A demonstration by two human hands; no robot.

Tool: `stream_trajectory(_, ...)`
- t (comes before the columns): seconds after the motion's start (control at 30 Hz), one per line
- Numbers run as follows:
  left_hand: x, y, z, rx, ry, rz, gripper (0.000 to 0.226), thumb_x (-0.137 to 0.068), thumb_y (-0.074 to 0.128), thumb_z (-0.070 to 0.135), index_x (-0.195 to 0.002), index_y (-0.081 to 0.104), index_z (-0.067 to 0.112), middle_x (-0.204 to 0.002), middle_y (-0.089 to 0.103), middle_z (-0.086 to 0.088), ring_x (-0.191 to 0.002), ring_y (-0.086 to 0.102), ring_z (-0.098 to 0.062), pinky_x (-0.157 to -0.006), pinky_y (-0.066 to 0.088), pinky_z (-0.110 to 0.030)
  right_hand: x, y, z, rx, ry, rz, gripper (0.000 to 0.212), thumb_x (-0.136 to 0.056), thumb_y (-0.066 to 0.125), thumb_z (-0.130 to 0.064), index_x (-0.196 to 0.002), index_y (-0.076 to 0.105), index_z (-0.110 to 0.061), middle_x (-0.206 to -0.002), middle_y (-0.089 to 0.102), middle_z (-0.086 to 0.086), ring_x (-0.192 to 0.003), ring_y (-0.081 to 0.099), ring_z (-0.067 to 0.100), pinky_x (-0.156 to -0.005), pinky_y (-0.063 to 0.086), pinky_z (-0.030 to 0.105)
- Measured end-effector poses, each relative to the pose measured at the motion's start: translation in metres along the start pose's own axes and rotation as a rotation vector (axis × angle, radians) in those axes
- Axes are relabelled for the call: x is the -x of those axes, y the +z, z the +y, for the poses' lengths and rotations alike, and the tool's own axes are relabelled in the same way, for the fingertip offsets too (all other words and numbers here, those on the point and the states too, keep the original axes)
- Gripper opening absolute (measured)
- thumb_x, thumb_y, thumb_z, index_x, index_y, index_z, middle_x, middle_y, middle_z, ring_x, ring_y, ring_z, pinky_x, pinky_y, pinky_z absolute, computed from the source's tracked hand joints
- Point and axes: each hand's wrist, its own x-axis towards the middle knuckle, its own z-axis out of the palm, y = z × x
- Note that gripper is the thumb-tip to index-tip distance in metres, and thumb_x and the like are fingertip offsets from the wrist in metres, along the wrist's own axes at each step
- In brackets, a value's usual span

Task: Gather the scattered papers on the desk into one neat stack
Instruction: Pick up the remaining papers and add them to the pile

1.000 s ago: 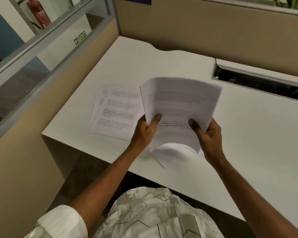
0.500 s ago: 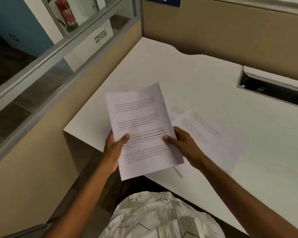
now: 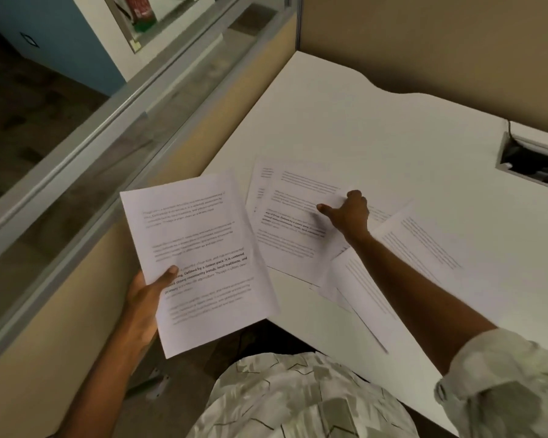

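My left hand [image 3: 147, 294] grips a thin stack of printed sheets [image 3: 200, 254] by its lower left edge, held in the air off the desk's left corner. My right hand [image 3: 348, 213] reaches out over the white desk [image 3: 377, 128] and rests, fingers curled, on a printed sheet [image 3: 293, 229] lying flat; whether it pinches the paper I cannot tell. Another sheet's edge [image 3: 261, 181] pokes out beneath that one. More sheets [image 3: 424, 257] lie overlapping under and to the right of my right forearm, one [image 3: 358, 292] reaching toward the front edge.
A beige partition [image 3: 424, 45] walls the desk at the back, and a glass-topped partition [image 3: 114, 128] runs along the left. A cable slot [image 3: 532, 159] opens at the desk's right rear. The desk's front edge runs diagonally near my torso.
My right hand let go of the held stack and reached forward onto a sheet on the desk. The left hand alone now holds the stack, shifted left. The view swung left.
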Motion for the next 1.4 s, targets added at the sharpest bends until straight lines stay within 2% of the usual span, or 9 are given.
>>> stream_trajectory(0.23, -0.018, -0.021, 0.002, -0.03, -0.031, -0.04, 0.04, -0.096, 0.062, 0.01, -0.134, 0.061, 0.022, -0.114, 0.076, -0.001, -0.1, 0.075, -0.021, -0.073, 0.063, -0.034, -0.033, 0.015, -0.029, 0.201, 0.002, -0.005, 0.115, -0.067, 0.099, -0.034, -0.153, 0.029, -0.002, -0.151, 0.036, 0.021, -0.14, 0.039, 0.043, -0.112, 0.041, 0.056)
stream_trajectory(0.4, -0.028, -0.023, 0.001, -0.051, -0.074, -0.059, 0.032, -0.096, 0.062, 0.01, -0.123, 0.064, 0.026, -0.111, 0.077, -0.002, -0.098, 0.075, -0.022, -0.076, 0.06, -0.039, -0.055, 0.007, -0.044, 0.366, 0.075, -0.148, 0.124, -0.061, 0.1, -0.043, -0.155, 0.028, -0.007, -0.152, 0.044, 0.018, -0.143, 0.043, 0.042, -0.114, 0.041, 0.057)
stream_trajectory(0.7, -0.045, -0.024, -0.001, -0.055, -0.101, -0.093, 0.041, -0.095, 0.063, 0.01, -0.134, 0.06, 0.022, -0.117, 0.076, -0.003, -0.103, 0.074, -0.024, -0.08, 0.06, -0.041, -0.053, 0.026, -0.053, 0.065, 0.194, -0.072, 0.106, -0.068, 0.097, -0.009, -0.149, 0.028, -0.003, -0.149, 0.041, 0.021, -0.138, 0.047, 0.044, -0.113, 0.046, 0.052)
stream_trajectory(0.93, -0.058, -0.016, 0.003, -0.037, -0.088, -0.126, 0.04, -0.096, 0.063, 0.009, -0.133, 0.061, 0.024, -0.117, 0.076, -0.001, -0.103, 0.075, -0.02, -0.083, 0.06, -0.041, -0.052, 0.034, -0.041, -0.12, 0.285, -0.019, 0.09, -0.072, 0.092, -0.004, -0.143, 0.035, -0.003, -0.139, 0.057, 0.018, -0.128, 0.058, 0.039, -0.104, 0.054, 0.055)
stream_trajectory(1.03, -0.065, -0.013, 0.004, -0.027, -0.094, -0.129, 0.039, -0.096, 0.064, 0.01, -0.134, 0.061, 0.023, -0.12, 0.075, -0.004, -0.107, 0.072, -0.026, -0.086, 0.059, -0.045, -0.049, 0.028, -0.034, -0.372, 0.313, -0.024, 0.093, -0.059, 0.096, -0.006, -0.138, 0.046, -0.001, -0.128, 0.062, 0.012, -0.118, 0.063, 0.034, -0.097, 0.059, 0.05)
stream_trajectory(1.1, -0.071, -0.009, 0.005, -0.016, -0.093, -0.136, 0.038, -0.096, 0.064, 0.009, -0.131, 0.062, 0.025, -0.121, 0.074, -0.004, -0.108, 0.071, -0.026, -0.085, 0.059, -0.044, -0.05, 0.016, -0.028, -0.562, 0.273, -0.04, 0.095, -0.045, 0.097, -0.008, -0.13, 0.057, 0.003, -0.121, 0.071, 0.014, -0.11, 0.072, 0.037, -0.084, 0.065, 0.047)
stream_trajectory(1.2, -0.079, 0.002, 0.009, -0.02, -0.08, -0.173, 0.038, -0.097, 0.063, 0.008, -0.127, 0.063, 0.03, -0.122, 0.073, -0.004, -0.107, 0.072, -0.024, -0.083, 0.06, -0.041, -0.045, -0.022, -0.037, -0.67, 0.069, 0.014, 0.075, -0.056, 0.094, 0.003, -0.125, 0.064, 0.009, -0.117, 0.076, 0.022, -0.1, 0.077, 0.037, -0.069, 0.066, 0.037)
stream_trajectory(1.3, -0.09, 0.017, 0.008, -0.021, -0.095, -0.213, 0.037, -0.097, 0.064, 0.008, -0.13, 0.063, 0.026, -0.122, 0.073, -0.006, -0.108, 0.071, -0.027, -0.08, 0.061, -0.039, -0.035, -0.08, -0.058, -0.726, -0.113, 0.061, 0.064, -0.069, 0.089, 0.007, -0.128, 0.064, 0.009, -0.123, 0.075, 0.022, -0.106, 0.076, 0.035, -0.081, 0.066, 0.042)
stream_trajectory(1.4, -0.1, 0.037, 0.01, -0.016, -0.102, -0.25, 0.035, -0.097, 0.065, 0.008, -0.128, 0.064, 0.025, -0.119, 0.074, -0.005, -0.107, 0.071, -0.028, -0.077, 0.061, -0.038, -0.024, -0.137, -0.076, -0.767, -0.228, -0.048, 0.055, -0.082, 0.08, 0.007, -0.134, 0.063, 0.004, -0.125, 0.077, 0.013, -0.11, 0.075, 0.03, -0.088, 0.063, 0.039)
